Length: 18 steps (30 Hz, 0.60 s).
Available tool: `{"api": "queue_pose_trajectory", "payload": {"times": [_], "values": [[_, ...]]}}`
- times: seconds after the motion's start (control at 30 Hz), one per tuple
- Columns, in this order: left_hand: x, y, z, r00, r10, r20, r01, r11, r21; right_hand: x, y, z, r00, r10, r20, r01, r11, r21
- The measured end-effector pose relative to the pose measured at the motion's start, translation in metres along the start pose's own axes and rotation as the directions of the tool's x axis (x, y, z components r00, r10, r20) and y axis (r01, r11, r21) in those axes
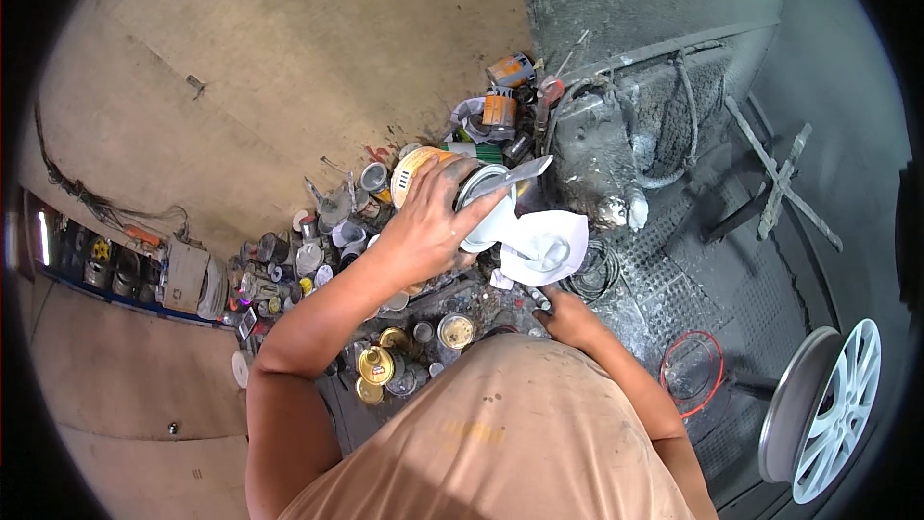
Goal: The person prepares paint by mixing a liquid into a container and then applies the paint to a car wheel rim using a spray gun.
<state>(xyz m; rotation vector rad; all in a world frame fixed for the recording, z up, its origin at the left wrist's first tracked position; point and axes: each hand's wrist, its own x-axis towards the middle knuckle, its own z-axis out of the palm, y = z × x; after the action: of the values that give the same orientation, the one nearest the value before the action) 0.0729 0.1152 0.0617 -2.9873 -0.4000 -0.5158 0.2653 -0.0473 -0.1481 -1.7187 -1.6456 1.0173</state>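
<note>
My left hand point(433, 217) is wrapped round a paint can point(416, 166) with an orange and white label, tipped toward the right. Across the can's mouth lies a flat grey stick or blade point(527, 173). White paint coats the rim and reaches down toward a white paper cone point(570, 228), which has a pool of white in it. At the cone's near edge is my right hand point(575, 320), closed on the paper; its fingertips are partly hidden. Whether a cup sits under the cone cannot be seen.
Crowded cans, cups and lids surround my hands, among them a gold-lidded can point(376, 365) and an orange can point(500, 108). A coiled hose point(595, 270) lies beyond my right hand. At right stand a wheel rim point(839, 409), a red hoop point(720, 366) and a crossed stand point(782, 181).
</note>
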Motion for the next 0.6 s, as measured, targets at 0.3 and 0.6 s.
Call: {"api": "queue_pose_trajectory", "payload": {"times": [0.3,0.6], "values": [[-0.005,-0.010,-0.004,0.999,-0.033,-0.025,0.032,0.999,-0.014,0.012,-0.008,0.003,0.998,0.014,0.058,-0.017,0.999,0.049],[-0.047,-0.032,0.054,0.843,-0.538,-0.007,0.498,0.785,-0.369,0.030,-0.013,0.021,0.998,-0.007,0.065,0.002,0.997,0.072]]}}
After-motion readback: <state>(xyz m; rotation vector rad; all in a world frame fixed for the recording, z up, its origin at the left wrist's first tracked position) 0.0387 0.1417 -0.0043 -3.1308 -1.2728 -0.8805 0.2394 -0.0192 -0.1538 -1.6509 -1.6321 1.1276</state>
